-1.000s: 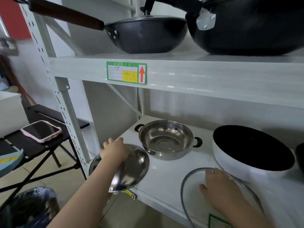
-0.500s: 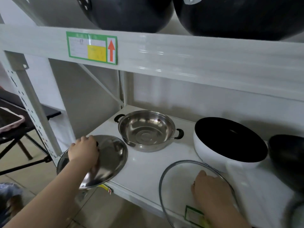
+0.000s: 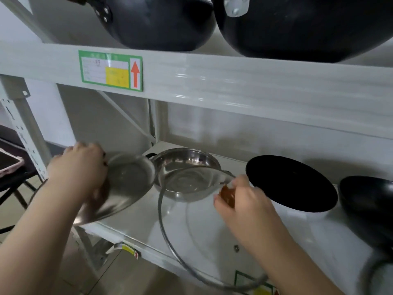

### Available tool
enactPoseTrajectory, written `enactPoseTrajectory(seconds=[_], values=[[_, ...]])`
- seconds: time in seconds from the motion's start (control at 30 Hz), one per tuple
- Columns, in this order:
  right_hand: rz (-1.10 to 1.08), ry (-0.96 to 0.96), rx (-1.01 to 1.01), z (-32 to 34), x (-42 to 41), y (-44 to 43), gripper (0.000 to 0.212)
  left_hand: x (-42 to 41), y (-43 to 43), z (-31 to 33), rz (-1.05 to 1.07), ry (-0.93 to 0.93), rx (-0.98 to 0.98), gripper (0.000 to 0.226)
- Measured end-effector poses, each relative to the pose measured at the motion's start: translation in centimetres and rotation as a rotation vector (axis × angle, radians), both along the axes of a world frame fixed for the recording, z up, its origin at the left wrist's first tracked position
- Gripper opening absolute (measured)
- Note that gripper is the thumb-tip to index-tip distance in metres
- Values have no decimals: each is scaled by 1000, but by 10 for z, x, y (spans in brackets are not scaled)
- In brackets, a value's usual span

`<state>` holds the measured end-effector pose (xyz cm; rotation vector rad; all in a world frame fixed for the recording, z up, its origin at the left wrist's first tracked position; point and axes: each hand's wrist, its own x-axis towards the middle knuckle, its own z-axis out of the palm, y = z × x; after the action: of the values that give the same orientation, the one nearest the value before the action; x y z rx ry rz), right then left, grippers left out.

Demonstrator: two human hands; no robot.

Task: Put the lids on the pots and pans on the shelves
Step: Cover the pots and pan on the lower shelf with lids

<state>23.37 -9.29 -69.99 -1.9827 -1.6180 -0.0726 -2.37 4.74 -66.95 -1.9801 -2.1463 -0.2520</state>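
Your left hand point(image 3: 78, 171) is clamped on top of the steel lid point(image 3: 119, 188), fingers curled over what is probably its knob; the knob itself is hidden. That lid is tilted, far edge up, held off the lower shelf point(image 3: 136, 228) just left of the steel pot point(image 3: 187, 167), its rim overlapping the pot's left edge.

Your right hand point(image 3: 244, 203) is pinched shut on the brown knob point(image 3: 227, 193) of the glass lid point(image 3: 191, 209). The lid is raised and tilted, its far edge over the steel pot's mouth and its near rim hanging past the shelf's front edge.

The steel pot sits open on the lower shelf, towards the left. To its right is the white pan point(image 3: 291, 186) with a black inside, no lid on it. Far right, a dark pot point(image 3: 368, 199) is cut off by the frame edge.

Upper shelf point(image 3: 234, 81) carries two black woks point(image 3: 161, 22), seen from below. A green label point(image 3: 110, 70) with a red arrow sticks to its front beam. A phone point(image 3: 8, 162) lies on a black stand at far left.
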Motion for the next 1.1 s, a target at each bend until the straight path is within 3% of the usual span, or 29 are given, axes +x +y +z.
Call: enactPoseTrajectory(seconds=[0.13, 0.3, 0.4, 0.63, 1.1], values=[[-84, 68, 91, 21, 41, 27, 42, 45, 32, 15, -180, -303, 104, 29], [-115, 68, 181, 24, 105, 47, 29, 118, 39, -23, -308, -593, 238, 34], [-183, 16, 221, 15, 141, 57, 23, 149, 62, -48, -405, -623, 176, 41], [-319, 124, 253, -20, 197, 76, 28, 180, 102, -94, -434, -588, 0, 50], [-296, 109, 181, -47, 212, 93, 30, 181, 125, -106, -447, -615, -13, 42]])
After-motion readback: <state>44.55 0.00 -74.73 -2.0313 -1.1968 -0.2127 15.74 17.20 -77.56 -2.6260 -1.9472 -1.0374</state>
